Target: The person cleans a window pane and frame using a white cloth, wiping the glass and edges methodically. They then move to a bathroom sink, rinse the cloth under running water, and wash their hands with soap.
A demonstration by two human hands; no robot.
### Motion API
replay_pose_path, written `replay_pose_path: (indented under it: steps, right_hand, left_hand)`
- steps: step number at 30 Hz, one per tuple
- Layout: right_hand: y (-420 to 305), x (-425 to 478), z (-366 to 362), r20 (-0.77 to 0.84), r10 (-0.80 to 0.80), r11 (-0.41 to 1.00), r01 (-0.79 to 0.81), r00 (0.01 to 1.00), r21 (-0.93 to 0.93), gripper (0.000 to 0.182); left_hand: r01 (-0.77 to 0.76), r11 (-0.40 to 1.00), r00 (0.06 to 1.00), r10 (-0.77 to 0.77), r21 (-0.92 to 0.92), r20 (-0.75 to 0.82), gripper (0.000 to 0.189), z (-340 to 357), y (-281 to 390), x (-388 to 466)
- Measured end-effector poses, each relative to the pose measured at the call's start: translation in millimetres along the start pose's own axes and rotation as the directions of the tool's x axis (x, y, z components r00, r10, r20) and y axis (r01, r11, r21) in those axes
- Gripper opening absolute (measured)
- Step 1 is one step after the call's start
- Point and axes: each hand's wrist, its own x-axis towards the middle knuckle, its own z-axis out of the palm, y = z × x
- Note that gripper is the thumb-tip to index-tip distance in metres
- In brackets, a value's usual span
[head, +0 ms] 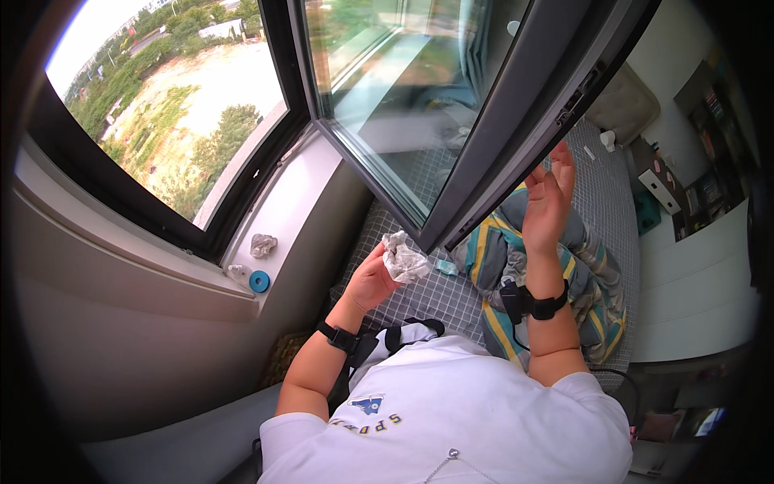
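Observation:
A crumpled, greyish-white tissue [406, 261] is in the fingers of my left hand [370, 283], just below the lower corner of an inward-swung window sash [471, 175]. The sash has a dark grey frame around a glass pane [399, 115] that reflects the room. At the sash's free edge, my right hand [547, 209] is raised with its fingers partly hidden behind the frame; whether they touch it I cannot tell. Metal lock hardware [571, 100] shows along that edge.
On the white windowsill [296, 193] lie a crumpled wad [263, 245], a clear plastic bottle [239, 273] and a blue ring-shaped object [259, 281]. Below is a bed with a grey checked sheet [435, 302], a rumpled striped quilt [586, 266] and a small teal packet [447, 267].

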Motion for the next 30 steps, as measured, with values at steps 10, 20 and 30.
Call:
replay_pose_path:
  steps: [10,20,30]
  right_hand:
    - [26,-32,29,0.115,0.030,0.974,-0.003,0.993,-0.228,0.054]
    - [59,-42,17,-0.117,0.084,0.968,-0.109,0.990,-0.225,0.059]
    - [81,-64,4,-0.205,0.131,0.986,-0.149,0.970,-0.074,0.041]
  left_hand:
    - [-0.003,0.985,0.948,0.058,0.172,-0.314,0.034,-38,39,10]
    - [0.108,0.043,0.276,0.958,0.993,-0.072,0.021,-137,204,160]
    - [0.137,0.070,0.260,0.960,0.988,-0.104,0.026,-189,196,220]
